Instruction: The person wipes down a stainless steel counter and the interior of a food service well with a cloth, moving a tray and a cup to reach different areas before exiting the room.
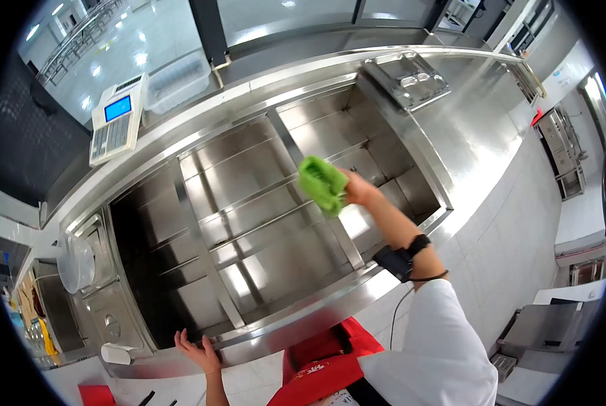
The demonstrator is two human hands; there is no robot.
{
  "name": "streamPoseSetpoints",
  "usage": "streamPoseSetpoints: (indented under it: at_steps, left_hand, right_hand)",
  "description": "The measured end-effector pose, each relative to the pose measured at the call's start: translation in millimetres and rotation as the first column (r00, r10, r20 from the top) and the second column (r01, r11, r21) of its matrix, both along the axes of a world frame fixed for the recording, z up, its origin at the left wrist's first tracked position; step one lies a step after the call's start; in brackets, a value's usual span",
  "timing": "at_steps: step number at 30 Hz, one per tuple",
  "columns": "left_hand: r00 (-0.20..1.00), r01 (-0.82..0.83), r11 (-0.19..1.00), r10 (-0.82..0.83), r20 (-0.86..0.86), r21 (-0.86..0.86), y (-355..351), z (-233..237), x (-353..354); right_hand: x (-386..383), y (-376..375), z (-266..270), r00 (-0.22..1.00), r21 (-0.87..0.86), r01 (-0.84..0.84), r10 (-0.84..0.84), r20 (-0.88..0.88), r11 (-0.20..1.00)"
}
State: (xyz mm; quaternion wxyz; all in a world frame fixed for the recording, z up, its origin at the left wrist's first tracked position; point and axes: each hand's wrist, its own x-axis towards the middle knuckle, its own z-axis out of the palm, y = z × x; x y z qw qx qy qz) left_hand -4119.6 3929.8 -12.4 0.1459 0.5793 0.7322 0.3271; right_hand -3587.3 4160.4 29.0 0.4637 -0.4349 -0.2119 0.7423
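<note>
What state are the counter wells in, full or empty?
Empty: the wells show bare steel walls and rails, no pans. The right hand holds a cloth over them.

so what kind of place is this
Most likely a canteen serving line: a long steel counter with sunken wells, a divided metal tray on it, and a till with a blue screen. The right hand holds a green cloth there.

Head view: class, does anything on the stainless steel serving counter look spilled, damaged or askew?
Nothing stands out. The stainless steel serving counter shows no spill or dent. The right hand holds a bright green cloth over its empty wells; the left hand is at the near rim.
</note>
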Motion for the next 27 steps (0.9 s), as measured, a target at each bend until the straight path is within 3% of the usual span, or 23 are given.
streamPoseSetpoints:
  at_steps: [2,4,6,8,9,10,11,13,18,19,23,24,26,27]
  left_hand:
    - [1.0,-0.013,0.999,0.012,0.014,0.035,1,-2,5]
    - [0.998,0.055,0.998,-0.055,-0.013,0.019,5,8,34]
    - [0.987,0.127,0.991,-0.131,-0.09,-0.051,8,21,76]
    - [0.994,0.108,0.991,-0.106,0.038,-0.072,3,1,100]
    - [0.998,0.052,0.996,-0.054,-0.027,-0.074,7,7,123]
    - [0.995,-0.006,0.997,-0.001,-0.096,-0.074,10,13,145]
    - [0.989,0.013,1.0,-0.014,-0.145,-0.011,4,-13,137]
    - [0.976,-0.012,0.996,-0.008,-0.219,-0.09,4,-14,138]
    - [0.99,-0.026,0.987,0.003,-0.143,-0.16,11,-6,153]
    - [0.974,0.0,0.989,-0.033,-0.222,-0.146,8,-12,146]
    - [0.956,0.032,0.993,-0.063,-0.288,-0.113,8,-12,149]
    - [0.951,0.043,0.994,-0.07,-0.301,-0.096,11,-11,150]
    - [0.94,0.066,0.996,-0.082,-0.331,-0.058,15,-6,153]
    - [0.923,0.042,0.996,-0.069,-0.379,-0.079,18,5,162]
  right_hand:
    - [76,-2,-31,0.977,0.118,0.09,-0.11,0.18,0.989]
    - [130,-3,-62,0.828,0.099,0.271,-0.285,0.483,0.957]
    - [178,6,-133,0.401,0.213,0.242,-0.297,0.867,0.947]
    - [187,17,-158,-0.175,0.354,-0.039,-0.355,0.918,0.935]
    - [186,27,-161,-0.175,0.286,-0.059,-0.292,0.94,0.956]
    - [184,34,-163,-0.292,0.106,-0.12,-0.137,0.946,0.987]
    - [188,43,-181,-0.341,0.041,-0.2,-0.109,0.934,0.979]
    - [193,58,-205,-0.389,-0.133,-0.324,-0.004,0.921,0.937]
    - [212,64,-229,-0.394,-0.223,-0.4,0.053,0.917,0.889]
    - [218,62,-228,-0.4,-0.242,-0.414,0.063,0.914,0.877]
    - [221,41,-241,-0.618,-0.496,-0.404,0.171,0.768,0.768]
    - [218,27,-227,-0.657,-0.49,-0.422,0.116,0.745,0.763]
    - [225,21,-255,-0.695,-0.785,-0.413,0.398,0.599,0.461]
    - [225,20,-243,-0.684,-0.797,-0.423,0.424,0.593,0.432]
